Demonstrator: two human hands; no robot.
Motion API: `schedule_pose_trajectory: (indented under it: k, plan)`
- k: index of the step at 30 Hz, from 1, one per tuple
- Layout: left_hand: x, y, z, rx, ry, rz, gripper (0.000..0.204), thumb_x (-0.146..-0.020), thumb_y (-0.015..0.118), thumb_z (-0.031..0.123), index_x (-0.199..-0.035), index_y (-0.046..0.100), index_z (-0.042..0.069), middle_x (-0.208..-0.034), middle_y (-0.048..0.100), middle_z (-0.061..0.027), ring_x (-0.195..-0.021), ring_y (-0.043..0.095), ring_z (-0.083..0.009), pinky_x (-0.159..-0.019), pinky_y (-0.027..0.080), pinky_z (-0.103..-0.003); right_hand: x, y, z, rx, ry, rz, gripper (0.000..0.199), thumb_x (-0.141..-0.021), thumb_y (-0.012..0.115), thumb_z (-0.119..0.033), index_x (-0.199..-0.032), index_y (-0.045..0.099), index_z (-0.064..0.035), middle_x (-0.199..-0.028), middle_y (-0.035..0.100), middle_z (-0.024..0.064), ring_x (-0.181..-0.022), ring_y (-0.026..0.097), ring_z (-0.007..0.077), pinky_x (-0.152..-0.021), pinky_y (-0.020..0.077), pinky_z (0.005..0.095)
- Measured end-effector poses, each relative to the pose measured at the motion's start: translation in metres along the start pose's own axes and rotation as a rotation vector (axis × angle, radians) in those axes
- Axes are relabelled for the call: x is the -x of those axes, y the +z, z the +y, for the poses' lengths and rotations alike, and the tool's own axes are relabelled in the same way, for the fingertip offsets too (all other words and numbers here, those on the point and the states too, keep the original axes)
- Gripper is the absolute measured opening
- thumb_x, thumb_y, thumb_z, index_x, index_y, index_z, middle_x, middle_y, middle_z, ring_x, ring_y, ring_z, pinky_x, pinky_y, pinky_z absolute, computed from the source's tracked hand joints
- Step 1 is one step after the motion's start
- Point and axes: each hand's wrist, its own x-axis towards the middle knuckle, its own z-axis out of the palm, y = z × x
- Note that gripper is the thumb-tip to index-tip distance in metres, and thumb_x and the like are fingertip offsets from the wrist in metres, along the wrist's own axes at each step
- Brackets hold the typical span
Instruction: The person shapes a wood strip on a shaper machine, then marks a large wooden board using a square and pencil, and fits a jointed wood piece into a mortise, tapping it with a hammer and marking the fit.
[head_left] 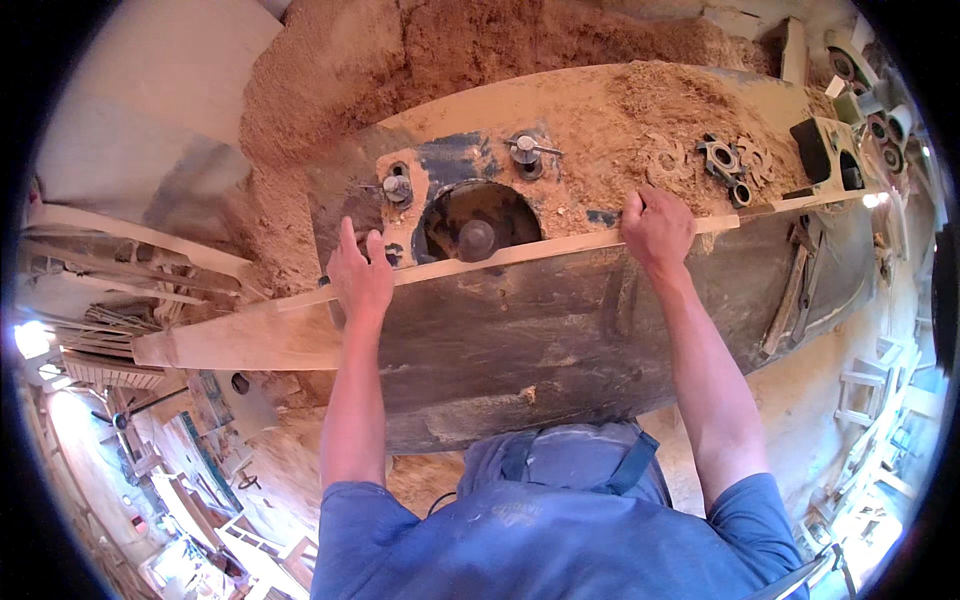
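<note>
Basically: left hand point(360, 275) lay flat, fingers spread, on long wooden strip point(540, 248) | right hand point(655, 225) curled over its far edge | strip spanned cutter opening point(476, 222) | risk: kickback, fingers near spindle.

A woodworking shop. Heaped sawdust point(420, 60) banked against the far edge of a worn metal machine table point(520, 340), with a cutter spindle point(476, 238) in its round opening. Loose toothed cutter heads point(722, 160) near the far right corner. Stacked wooden frames point(860, 400) and planks point(110, 290) along both sides.
</note>
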Motion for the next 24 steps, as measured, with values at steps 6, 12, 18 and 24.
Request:
schedule_pose_trajectory:
  k: [6,12,18,24]
  plan:
    - [0.008,0.008,0.022,0.189,0.239,0.341,0.035,-0.097,0.058,0.026,-0.117,0.066,-0.002,-0.114,0.069,-0.0195,-0.105,0.063,-0.0379,-0.095,0.048,-0.044,0.001,0.003,0.003,0.074,0.04,-0.059,0.021,-0.084,0.061,-0.021,-0.07,0.062,-0.0054,-0.072,0.064,0.015,-0.071,0.063,0.0379,-0.065,0.0472,0.0499]
    - [0.007,0.009,0.098,0.647,0.281,-0.574,0.026,-0.093,0.064,0.015,-0.111,0.069,-0.004,-0.106,0.073,-0.0157,-0.099,0.069,-0.0296,-0.09,0.053,-0.037,-0.001,0.002,-0.004,0.004,0.031,-0.042,0.023,-0.085,0.06,-0.021,-0.069,0.058,-0.0052,-0.071,0.061,0.0167,-0.068,0.06,0.0387,-0.062,0.045,0.0493]
    - [0.002,0.019,0.09,0.614,0.446,-0.536,0.027,-0.091,0.067,0.013,-0.112,0.071,-0.003,-0.117,0.072,-0.0189,-0.109,0.069,-0.033,-0.095,0.053,-0.038,0.002,0.005,0.005,0.099,0.013,-0.087,0.021,-0.085,0.06,-0.021,-0.071,0.056,-0.0057,-0.072,0.059,0.0164,-0.068,0.059,0.0391,-0.061,0.0432,0.0485]
    - [0.0,0.021,0.086,0.647,0.45,-0.549,0.028,-0.091,0.066,0.016,-0.111,0.07,-0.003,-0.116,0.07,-0.0207,-0.106,0.068,-0.0375,-0.093,0.054,-0.041,0.001,0.006,0.001,0.124,0.037,-0.122,0.022,-0.085,0.059,-0.021,-0.07,0.055,-0.0057,-0.071,0.058,0.0166,-0.067,0.058,0.0388,-0.06,0.0425,0.0475]
